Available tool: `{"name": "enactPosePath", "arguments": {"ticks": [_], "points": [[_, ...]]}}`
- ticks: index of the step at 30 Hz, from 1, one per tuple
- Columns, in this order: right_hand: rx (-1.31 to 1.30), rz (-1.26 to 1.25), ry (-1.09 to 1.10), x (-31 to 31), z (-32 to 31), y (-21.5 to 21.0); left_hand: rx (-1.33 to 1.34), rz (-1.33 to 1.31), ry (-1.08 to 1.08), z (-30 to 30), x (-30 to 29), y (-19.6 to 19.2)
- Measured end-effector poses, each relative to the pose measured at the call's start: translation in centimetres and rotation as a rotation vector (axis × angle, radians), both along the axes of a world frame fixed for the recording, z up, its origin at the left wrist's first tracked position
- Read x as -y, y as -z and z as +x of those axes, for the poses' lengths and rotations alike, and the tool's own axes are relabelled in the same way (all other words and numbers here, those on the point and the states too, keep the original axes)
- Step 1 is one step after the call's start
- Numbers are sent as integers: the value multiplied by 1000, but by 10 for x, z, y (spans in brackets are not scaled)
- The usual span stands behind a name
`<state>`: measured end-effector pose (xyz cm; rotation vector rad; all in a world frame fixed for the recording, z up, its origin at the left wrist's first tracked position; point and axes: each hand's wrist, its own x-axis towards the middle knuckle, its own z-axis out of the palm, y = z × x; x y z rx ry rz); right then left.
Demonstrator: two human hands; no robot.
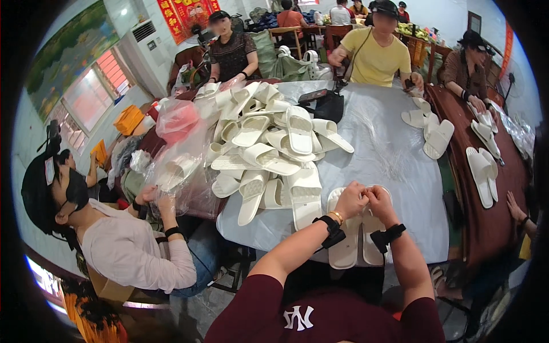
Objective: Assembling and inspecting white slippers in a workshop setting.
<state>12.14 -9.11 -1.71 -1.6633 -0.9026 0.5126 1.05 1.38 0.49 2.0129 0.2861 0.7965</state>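
Before me at the near table edge lies a pair of cream slide slippers (344,251), side by side with their toes toward or away from me, I cannot tell which. Over their far half my left hand (351,200) and my right hand (380,203) meet, fingers pinched together. Whatever they pinch is too small or hidden to name. Both wrists wear black straps, and a gold-coloured bangle circles the left one. Just left of my hands rises a big heap of similar slippers (269,146). Thin transparent strands (386,143) lie beyond my hands on the grey-covered table.
A black pouch (329,107) sits behind the heap. At left, a co-worker's hands hold a slipper in a transparent bag (178,171). Other people work across the table and at the brown side table (457,188), where several slippers lie. The grey table cover (412,217) ends close to me.
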Motion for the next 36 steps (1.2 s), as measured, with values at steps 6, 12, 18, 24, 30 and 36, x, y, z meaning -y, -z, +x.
{"name": "enactPosePath", "arguments": {"ticks": [6,12,18,24,30,36], "points": [[-75,26,121,5,5,6,8,59,-53,0,4,0],[-184,141,160,22,-9,-29,33,-37,-109,0,-9,-11],[112,192,305,77,41,-4,-176,-116,166,-17,-71,-117],[-188,111,402,143,62,17,-420,-130,118,-85,-121,-257],[-290,130,472,158,60,27,-154,264,-457,-115,-242,-329],[-341,176,429,148,55,26,-127,690,-765,-136,-330,-287]]}}
